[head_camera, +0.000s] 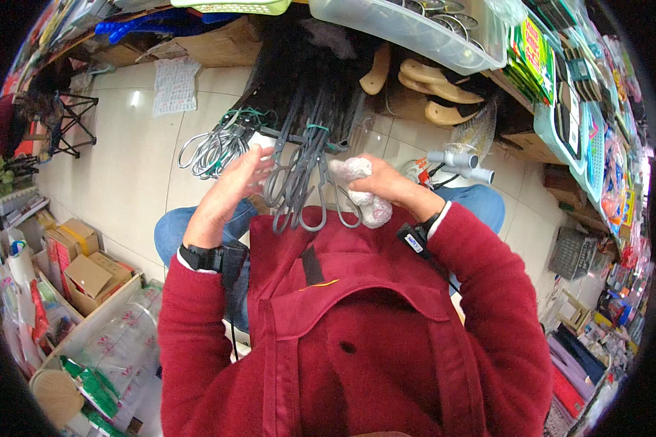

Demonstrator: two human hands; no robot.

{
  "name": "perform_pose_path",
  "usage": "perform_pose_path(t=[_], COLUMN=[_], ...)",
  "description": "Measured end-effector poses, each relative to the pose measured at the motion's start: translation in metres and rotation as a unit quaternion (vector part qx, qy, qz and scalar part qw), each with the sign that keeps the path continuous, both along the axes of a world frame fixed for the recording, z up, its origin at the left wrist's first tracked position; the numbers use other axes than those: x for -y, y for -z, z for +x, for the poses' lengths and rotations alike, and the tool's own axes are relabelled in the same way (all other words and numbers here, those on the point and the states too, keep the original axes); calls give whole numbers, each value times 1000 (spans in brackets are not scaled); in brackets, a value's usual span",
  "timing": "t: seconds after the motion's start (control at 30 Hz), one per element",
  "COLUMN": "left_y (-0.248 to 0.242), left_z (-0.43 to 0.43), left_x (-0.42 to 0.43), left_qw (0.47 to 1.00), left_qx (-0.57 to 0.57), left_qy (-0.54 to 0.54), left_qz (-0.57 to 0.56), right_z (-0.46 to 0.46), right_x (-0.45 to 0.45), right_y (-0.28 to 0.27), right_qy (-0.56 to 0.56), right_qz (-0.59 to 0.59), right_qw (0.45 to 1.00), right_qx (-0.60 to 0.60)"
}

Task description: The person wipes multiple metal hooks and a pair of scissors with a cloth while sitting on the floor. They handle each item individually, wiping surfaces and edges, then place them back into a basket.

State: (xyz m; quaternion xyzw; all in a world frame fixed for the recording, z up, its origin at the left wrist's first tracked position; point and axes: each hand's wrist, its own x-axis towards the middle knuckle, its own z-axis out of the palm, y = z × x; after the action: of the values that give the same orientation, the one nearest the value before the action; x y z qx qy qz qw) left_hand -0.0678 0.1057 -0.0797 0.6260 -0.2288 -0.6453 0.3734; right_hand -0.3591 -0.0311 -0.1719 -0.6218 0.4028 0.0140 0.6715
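Several dark metal tongs with looped handles lie bundled before me, bound by a green tie, their far ends lost in shadow. My right hand grips a crumpled white cloth close to the right side of the handles. To their left, my left hand is raised with its fingers apart and nothing in it. A bunch of looped silvery metal wire pieces, with green ties, lies just beyond the left hand.
A clear plastic bin stands on the shelf ahead, above curved wooden pieces. Grey pipe-like pieces lie beyond my right knee. Opened cardboard boxes are at the left, and a light-blue basket is at the right.
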Motion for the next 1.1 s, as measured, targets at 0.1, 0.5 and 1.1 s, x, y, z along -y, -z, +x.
perform_pose_path(t=[0.1,0.5,1.1], left_y=[21,55,12], left_z=[11,16,29], left_x=[3,-9,35], left_qw=[995,942,835], left_qx=[89,274,440], left_qy=[21,195,331], left_qz=[-27,-11,25], right_z=[0,-3,4], right_x=[14,29,29], right_y=[-13,-20,-42], right_qy=[64,109,84], right_qz=[-3,109,59], right_qw=[998,981,983], right_qx=[27,118,149])
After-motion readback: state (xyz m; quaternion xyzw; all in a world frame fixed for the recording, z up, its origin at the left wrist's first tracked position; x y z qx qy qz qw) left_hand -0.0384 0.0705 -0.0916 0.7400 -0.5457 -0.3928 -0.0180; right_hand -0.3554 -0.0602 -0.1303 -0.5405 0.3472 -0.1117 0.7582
